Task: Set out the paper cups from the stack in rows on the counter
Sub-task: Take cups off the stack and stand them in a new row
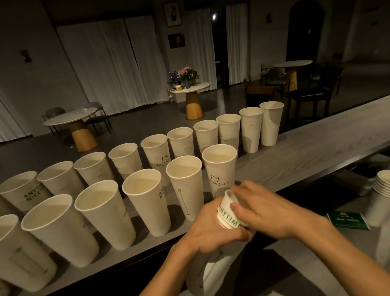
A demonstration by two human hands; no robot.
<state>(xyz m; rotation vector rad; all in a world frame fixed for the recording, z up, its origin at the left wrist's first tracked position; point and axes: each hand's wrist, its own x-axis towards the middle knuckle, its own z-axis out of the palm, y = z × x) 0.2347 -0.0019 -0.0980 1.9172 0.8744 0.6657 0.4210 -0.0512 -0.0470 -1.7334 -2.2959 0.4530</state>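
Two rows of upright white paper cups stand on the grey wooden counter (pixel 301 152). The back row (pixel 251 127) runs from far left to upper right. The front row ends at a cup with a drawn logo (pixel 219 167). Below that cup I hold a stack of nested cups (pixel 225 210) tilted over the counter's near edge. My left hand (pixel 213 227) grips the stack's body. My right hand (pixel 263 209) pinches the rim of the top cup, the one with green lettering.
Another stack of cups (pixel 386 191) stands on the lower worktop at the right, beside a green packet (pixel 347 219). Beyond the counter lie a dark room, round tables (pixel 190 90) and chairs.
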